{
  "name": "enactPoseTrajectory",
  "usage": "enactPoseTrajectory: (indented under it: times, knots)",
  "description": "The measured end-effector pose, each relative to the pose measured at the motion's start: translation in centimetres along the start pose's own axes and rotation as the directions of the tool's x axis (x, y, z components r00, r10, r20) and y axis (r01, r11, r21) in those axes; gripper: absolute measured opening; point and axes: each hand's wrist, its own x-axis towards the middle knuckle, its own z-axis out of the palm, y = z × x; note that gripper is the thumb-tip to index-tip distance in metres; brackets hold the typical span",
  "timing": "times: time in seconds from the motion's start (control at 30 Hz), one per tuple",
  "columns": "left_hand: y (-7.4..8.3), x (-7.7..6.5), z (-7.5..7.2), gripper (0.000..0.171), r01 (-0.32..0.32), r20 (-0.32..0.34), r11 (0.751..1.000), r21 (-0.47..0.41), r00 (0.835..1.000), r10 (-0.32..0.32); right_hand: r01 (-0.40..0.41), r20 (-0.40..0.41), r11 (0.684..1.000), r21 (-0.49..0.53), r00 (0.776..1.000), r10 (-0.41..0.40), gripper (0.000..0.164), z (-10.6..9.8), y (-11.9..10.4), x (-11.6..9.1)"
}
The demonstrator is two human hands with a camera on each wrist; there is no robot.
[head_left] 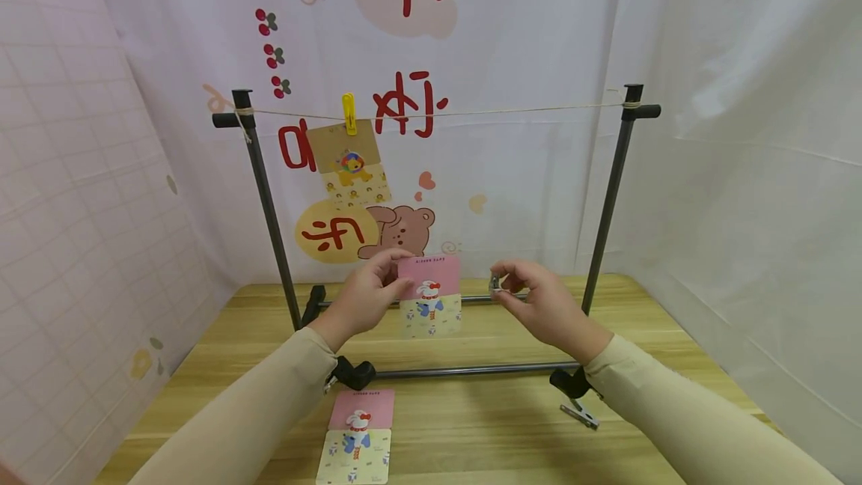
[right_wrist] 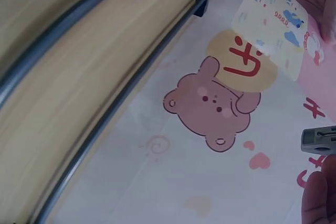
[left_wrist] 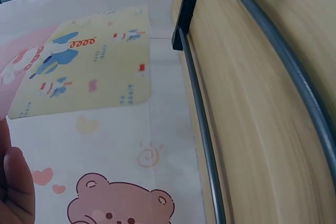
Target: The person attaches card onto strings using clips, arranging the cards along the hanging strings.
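Note:
My left hand [head_left: 364, 298] pinches the left edge of a pink and yellow card [head_left: 431, 313] with a white rabbit on it, held up in front of the rack. To its right, my right hand [head_left: 545, 313] holds a small grey clothespin [head_left: 494, 283] between thumb and fingers. The clothespin [right_wrist: 316, 140] shows at the right edge of the right wrist view, apart from the card. Above, a yellow clothespin [head_left: 349, 114] clamps a brown and yellow lion card [head_left: 350, 159] onto a string [head_left: 505, 110].
The string spans two dark posts [head_left: 609, 200] of a rack whose lower bars [head_left: 471, 372] cross the wooden table [head_left: 485, 432]. A similar rabbit card [head_left: 357, 440] lies at the front left. Another grey clothespin [head_left: 579, 415] lies at the front right. White printed cloth [head_left: 525, 193] hangs behind.

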Motion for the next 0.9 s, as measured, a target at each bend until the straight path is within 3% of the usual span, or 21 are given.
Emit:
enactPoseTrajectory:
  times: [0.43, 0.9]
  knots:
    - [0.7, 2.6, -0.2, 0.028, 0.004, -0.041, 0.996, -0.087, 0.999, -0.008, 0.057, -0.081, 0.998, 0.001, 0.995, -0.056, 0.027, -0.4, -0.9, 3.0]
    - [2.1, 4.9, -0.9, 0.026, 0.046, -0.07, 0.991, -0.125, 0.996, -0.055, 0.103, -0.139, 0.995, 0.012, 0.985, -0.1, 0.025, -1.2, -1.7, 6.2]
